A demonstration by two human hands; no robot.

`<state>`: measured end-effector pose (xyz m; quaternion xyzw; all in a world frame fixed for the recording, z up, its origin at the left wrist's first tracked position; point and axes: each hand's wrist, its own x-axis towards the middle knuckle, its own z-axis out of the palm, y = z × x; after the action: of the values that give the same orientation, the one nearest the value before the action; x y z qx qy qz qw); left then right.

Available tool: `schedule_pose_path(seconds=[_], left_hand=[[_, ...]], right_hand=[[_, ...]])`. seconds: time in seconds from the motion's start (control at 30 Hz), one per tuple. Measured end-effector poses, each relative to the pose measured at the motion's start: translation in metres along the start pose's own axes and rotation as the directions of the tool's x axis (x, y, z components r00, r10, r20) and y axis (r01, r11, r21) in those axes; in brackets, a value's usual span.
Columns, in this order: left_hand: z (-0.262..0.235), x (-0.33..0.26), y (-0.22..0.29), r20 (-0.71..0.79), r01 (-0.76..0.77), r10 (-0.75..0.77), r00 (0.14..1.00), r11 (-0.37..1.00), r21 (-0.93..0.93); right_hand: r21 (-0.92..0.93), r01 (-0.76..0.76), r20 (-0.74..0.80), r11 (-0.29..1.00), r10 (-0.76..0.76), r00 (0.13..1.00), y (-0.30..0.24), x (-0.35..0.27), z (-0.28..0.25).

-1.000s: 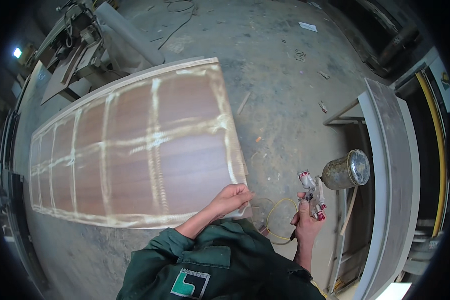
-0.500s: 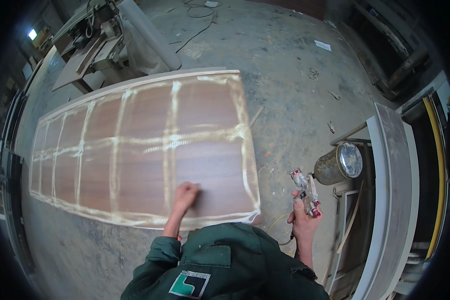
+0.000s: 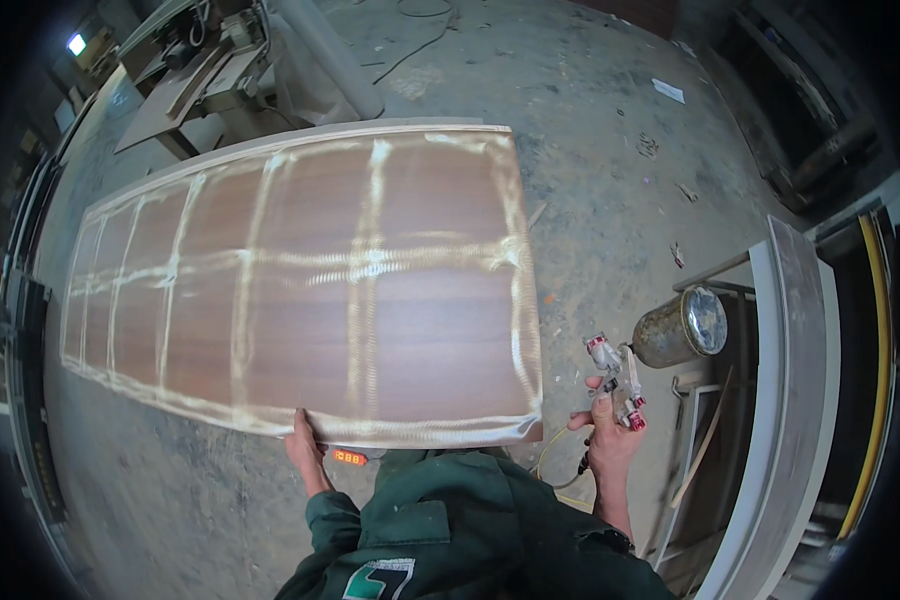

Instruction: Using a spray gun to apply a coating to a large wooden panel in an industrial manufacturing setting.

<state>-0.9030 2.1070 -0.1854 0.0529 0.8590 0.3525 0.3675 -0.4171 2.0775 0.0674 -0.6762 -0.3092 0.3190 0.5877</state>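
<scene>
A long rectangular brown wood-veneer panel [image 3: 300, 290], striped with a pale glossy grid of sprayed lines, fills the middle and left of the frame, running from the lower centre up toward the left edge. The left hand [image 3: 305, 447] is clamped on its near edge at the lower centre, fingers curled under the board. Half a second ago that hand lay flat on the panel's face, and a second ago it rested at the near right corner; it has now slid off the surface to grip the rim, and the panel sits closer and larger in view. That reads as a change from touching the surface to taking hold of the board itself.

The right hand [image 3: 610, 430], at the lower right, is closed around the grip of a metal spray gun with red knobs [image 3: 615, 385], whose dull round metal cup [image 3: 682, 328] points to the right, away from the panel; it is held off the work as before. A small red lit display [image 3: 350, 457] shows just beneath the panel's edge. Dusty grey concrete floor [image 3: 610, 130] lies around, and a pale grey board [image 3: 790, 400] stands at the right.
</scene>
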Motion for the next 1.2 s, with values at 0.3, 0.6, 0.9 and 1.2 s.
schedule_pose_path(seconds=[0.3,0.6,0.9,1.2], left_hand=[[0.008,-0.006,0.002,0.073,0.052,-0.050,0.996,0.999,-0.017],[-0.006,0.031,-0.033,0.263,-0.085,0.057,0.963,0.992,0.095],[-0.021,0.029,-0.056,0.301,-0.173,0.151,0.942,0.984,0.051],[-0.045,0.020,-0.066,0.623,-0.381,0.146,0.768,0.886,0.263]], right_hand=[[-0.019,-0.016,0.053,1.000,0.017,0.998,0.011,-0.042,0.028],[-0.083,0.056,-0.113,0.995,-0.065,0.991,0.001,-0.083,0.027],[0.142,-0.257,0.081,0.956,0.247,0.966,-0.023,-0.088,-0.015],[0.113,-0.300,0.277,0.947,0.260,0.925,0.000,-0.090,0.018]])
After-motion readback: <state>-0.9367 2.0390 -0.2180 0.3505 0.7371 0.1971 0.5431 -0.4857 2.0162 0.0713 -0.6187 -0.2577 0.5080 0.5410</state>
